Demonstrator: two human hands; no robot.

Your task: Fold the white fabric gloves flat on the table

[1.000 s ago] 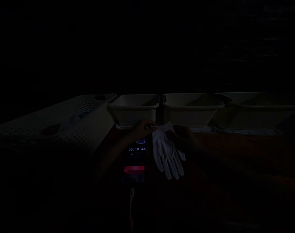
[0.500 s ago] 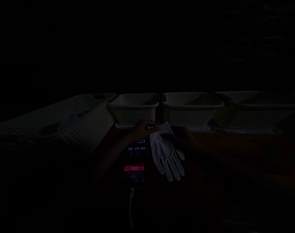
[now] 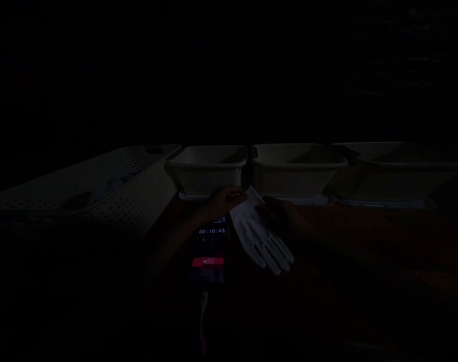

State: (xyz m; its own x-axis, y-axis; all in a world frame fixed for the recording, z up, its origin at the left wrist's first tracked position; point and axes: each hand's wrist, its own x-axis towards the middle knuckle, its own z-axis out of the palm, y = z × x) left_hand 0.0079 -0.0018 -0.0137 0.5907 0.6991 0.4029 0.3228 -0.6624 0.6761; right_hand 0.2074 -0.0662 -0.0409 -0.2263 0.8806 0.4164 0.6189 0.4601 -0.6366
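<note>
A white glove (image 3: 261, 236) slants down and to the right in the dim light, its cuff at the top and its fingers toward me. My left hand (image 3: 226, 198) pinches the cuff at its left edge between thumb and fingers. On the other side, my right hand (image 3: 283, 211) is closed on the glove's right edge, its dark fingers lying over the fabric near the cuff. The glove's thumb is hidden by that hand. Much of the right hand is lost in shadow.
A lit phone (image 3: 209, 256) with a timer lies left of the glove, a cable (image 3: 203, 317) running from it. A perforated basket (image 3: 138, 201) with unclear contents stands at left. Pale bins stand behind: left (image 3: 209, 176), middle (image 3: 296, 178), right (image 3: 394, 183).
The glove has turned, its fingers swinging to the right and its cuff shifting slightly left. My right hand now covers the glove's thumb. The left hand has barely moved.
</note>
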